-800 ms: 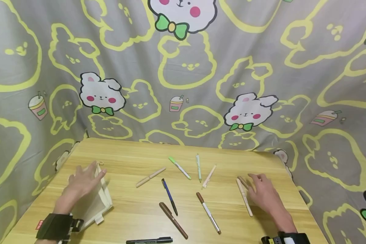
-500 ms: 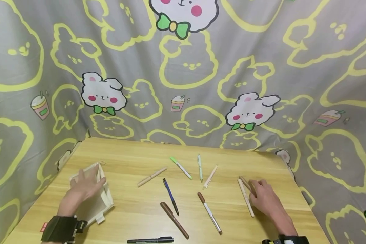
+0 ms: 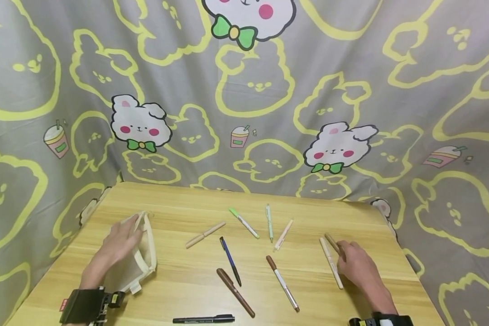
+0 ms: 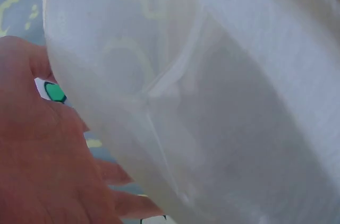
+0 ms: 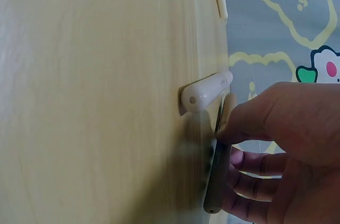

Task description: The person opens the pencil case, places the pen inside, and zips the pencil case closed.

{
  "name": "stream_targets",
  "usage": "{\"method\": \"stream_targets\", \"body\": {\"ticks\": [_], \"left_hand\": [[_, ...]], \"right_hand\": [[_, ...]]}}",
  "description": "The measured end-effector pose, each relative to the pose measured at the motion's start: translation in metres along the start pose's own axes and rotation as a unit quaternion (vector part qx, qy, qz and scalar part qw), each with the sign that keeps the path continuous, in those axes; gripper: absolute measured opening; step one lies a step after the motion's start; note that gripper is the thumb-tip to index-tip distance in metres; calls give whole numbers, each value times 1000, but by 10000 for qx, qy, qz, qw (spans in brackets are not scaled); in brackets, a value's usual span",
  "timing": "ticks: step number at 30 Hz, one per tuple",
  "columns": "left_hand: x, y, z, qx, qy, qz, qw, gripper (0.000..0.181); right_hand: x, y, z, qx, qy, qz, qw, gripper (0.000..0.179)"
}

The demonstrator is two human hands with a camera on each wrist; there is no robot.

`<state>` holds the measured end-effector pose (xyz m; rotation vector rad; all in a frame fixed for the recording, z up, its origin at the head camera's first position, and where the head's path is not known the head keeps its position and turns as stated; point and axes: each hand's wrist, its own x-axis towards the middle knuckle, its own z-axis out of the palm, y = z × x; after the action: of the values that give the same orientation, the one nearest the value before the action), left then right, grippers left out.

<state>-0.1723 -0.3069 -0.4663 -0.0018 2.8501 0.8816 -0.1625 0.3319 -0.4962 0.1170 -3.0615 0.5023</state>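
Observation:
At the left of the table, a translucent pencil pouch (image 3: 126, 270) with cream edging stands tilted, its mouth gaping to the right. My left hand (image 3: 120, 242) grips its upper side, thumb near the mouth's edge. In the left wrist view the pouch (image 4: 223, 118) fills most of the frame, and the fingers of my left hand (image 4: 48, 149) pass behind its wall. On the right side, my right hand (image 3: 359, 263) pinches a tan pen (image 3: 332, 242) between thumb and fingers. The right wrist view shows that pen (image 5: 217, 181) along the fingers, beside a cream pen (image 5: 204, 94) lying on the table.
Several pens lie spread over the wooden table (image 3: 179, 280): a blue pen (image 3: 230, 261), a brown pen (image 3: 235, 292), a brown-and-silver pen (image 3: 283, 284), a black marker (image 3: 203, 319), and a green highlighter (image 3: 243, 222). A patterned curtain (image 3: 203, 90) surrounds the back and sides.
The pouch has tipped up under my left hand, and its mouth has spread open toward the right. My right hand has closed round the tan pen and shifted slightly nearer.

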Motion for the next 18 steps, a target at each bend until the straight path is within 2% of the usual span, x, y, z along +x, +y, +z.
{"method": "stream_targets", "body": {"ticks": [3, 5, 9, 11, 14, 18], "left_hand": [[3, 3, -2, -248, -63, 156, 9995, 66], [6, 6, -3, -483, 59, 404, 9980, 64], [10, 12, -4, -1036, 289, 927, 9899, 59], [11, 15, -3, -1283, 284, 1093, 9853, 58], [13, 16, -1, -1675, 130, 1163, 9789, 58], [11, 18, 0, -2126, -192, 1040, 9714, 59]], "right_hand": [[-2, -1, -3, 19, 6, 231, 9997, 43], [-1, -3, -6, 61, 115, 297, 9995, 44], [-1, -15, -12, 262, 454, 248, 9983, 44], [0, -25, -15, 424, 587, 167, 9972, 43], [2, -44, -18, 757, 594, 85, 9953, 41], [7, -73, -23, 1069, 615, -96, 9923, 39]]}}
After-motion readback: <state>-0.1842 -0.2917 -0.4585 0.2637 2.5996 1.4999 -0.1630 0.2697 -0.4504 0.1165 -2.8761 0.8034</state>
